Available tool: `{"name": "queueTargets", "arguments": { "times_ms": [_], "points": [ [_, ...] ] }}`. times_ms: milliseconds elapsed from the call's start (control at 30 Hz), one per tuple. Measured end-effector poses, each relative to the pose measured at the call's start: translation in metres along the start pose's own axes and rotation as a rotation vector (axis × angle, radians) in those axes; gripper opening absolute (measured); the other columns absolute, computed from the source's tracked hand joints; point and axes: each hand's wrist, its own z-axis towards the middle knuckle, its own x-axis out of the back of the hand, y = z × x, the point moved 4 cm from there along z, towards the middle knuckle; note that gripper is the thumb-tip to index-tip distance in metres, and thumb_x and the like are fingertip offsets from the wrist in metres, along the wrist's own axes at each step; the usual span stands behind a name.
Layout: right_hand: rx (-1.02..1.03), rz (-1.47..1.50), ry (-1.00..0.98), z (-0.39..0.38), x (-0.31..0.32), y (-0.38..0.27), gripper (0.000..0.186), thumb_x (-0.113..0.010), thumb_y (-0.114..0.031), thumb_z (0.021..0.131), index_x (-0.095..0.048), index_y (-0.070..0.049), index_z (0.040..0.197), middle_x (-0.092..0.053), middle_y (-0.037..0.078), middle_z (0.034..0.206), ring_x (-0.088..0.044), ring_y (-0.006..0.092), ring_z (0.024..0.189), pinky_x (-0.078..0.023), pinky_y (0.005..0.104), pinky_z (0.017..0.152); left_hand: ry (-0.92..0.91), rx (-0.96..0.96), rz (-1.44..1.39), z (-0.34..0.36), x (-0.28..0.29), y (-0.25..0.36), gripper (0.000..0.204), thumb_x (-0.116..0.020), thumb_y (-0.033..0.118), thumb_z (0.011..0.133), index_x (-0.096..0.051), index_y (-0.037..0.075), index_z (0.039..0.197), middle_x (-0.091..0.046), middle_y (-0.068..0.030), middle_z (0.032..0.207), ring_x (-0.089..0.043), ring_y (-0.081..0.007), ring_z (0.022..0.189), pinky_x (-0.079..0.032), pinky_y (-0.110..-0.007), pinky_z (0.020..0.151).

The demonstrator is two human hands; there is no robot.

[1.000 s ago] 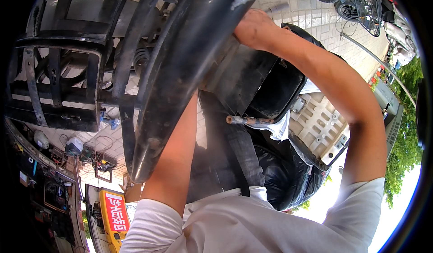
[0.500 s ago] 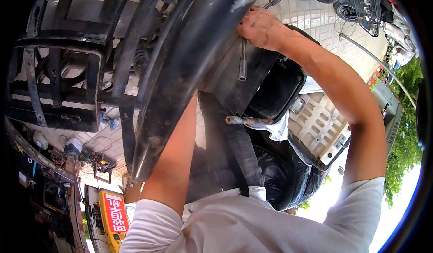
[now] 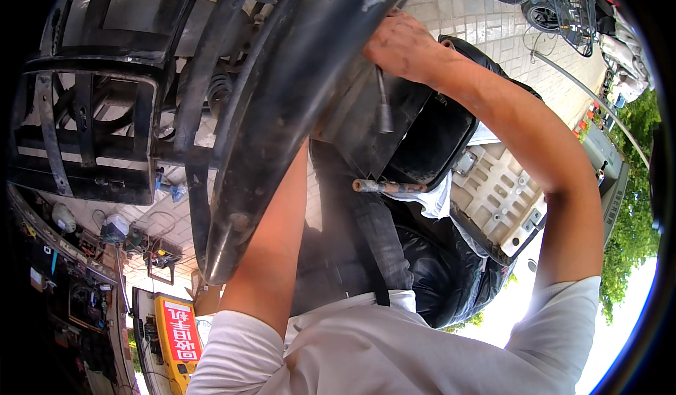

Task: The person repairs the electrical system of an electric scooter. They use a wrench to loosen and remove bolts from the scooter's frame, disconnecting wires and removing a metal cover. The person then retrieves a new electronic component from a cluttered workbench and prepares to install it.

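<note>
My right hand (image 3: 405,46) is closed round a metal socket wrench beside the upper end of a long black curved fender (image 3: 289,106). One arm of the socket wrench (image 3: 384,110) points down below my fist, and another sticks out above it, partly covered by the fender. What the tool engages is hidden. My left forearm (image 3: 271,247) reaches up behind the fender, which covers my left hand entirely. Just below the wrench, a rusty tube (image 3: 389,186) juts out next to a black open box-like part (image 3: 433,141).
Left of the fender stands a black metal rack (image 3: 84,127). A pale ribbed panel (image 3: 500,198) lies under my right arm, near a black padded bag-like thing (image 3: 451,275). Parked two-wheelers (image 3: 542,15) are at the far right, and a cluttered bench (image 3: 84,289) is at the left.
My right hand has shifted slightly left toward the fender. The socket wrench has turned: its upper arm has moved up and left, its lower end slightly down and right.
</note>
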Motion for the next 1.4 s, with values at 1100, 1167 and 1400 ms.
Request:
{"name": "queueTargets", "arguments": {
  "times_ms": [1100,1167,1400],
  "points": [
    [0.147,-0.104,0.103,-0.002,0.005,0.006,0.020,-0.053,-0.014,0.074,-0.063,-0.014,0.092,-0.057,-0.001,0.080,-0.055,0.0164,0.090,-0.040,0.0336,0.085,-0.012,-0.021,-0.048,-0.004,-0.001,-0.002,0.027,-0.042,0.000,0.081,-0.048,-0.005,0.106,-0.052,-0.0191,0.105,-0.054,-0.0332,0.097,-0.047,-0.047,0.089],
    [0.125,-0.095,0.097,-0.002,0.004,0.007,0.021,-0.053,-0.014,0.074,-0.063,-0.014,0.093,-0.057,-0.002,0.080,-0.055,0.0164,0.090,-0.040,0.0331,0.085,-0.003,-0.003,-0.056,-0.001,0.002,-0.003,0.027,-0.042,0.000,0.081,-0.048,-0.005,0.107,-0.052,-0.0192,0.105,-0.054,-0.0333,0.097,-0.047,-0.046,0.089],
    [0.151,-0.191,0.139,-0.009,-0.001,-0.004,0.018,-0.053,-0.014,0.075,-0.064,-0.013,0.089,-0.058,-0.002,0.082,-0.055,0.0164,0.091,-0.038,0.0341,0.089,-0.024,0.065,-0.049,0.004,0.004,-0.009,0.029,-0.040,0.001,0.082,-0.046,-0.005,0.110,-0.051,-0.0216,0.109,-0.052,-0.0358,0.101,-0.045,-0.047,0.089]
  ]
}}
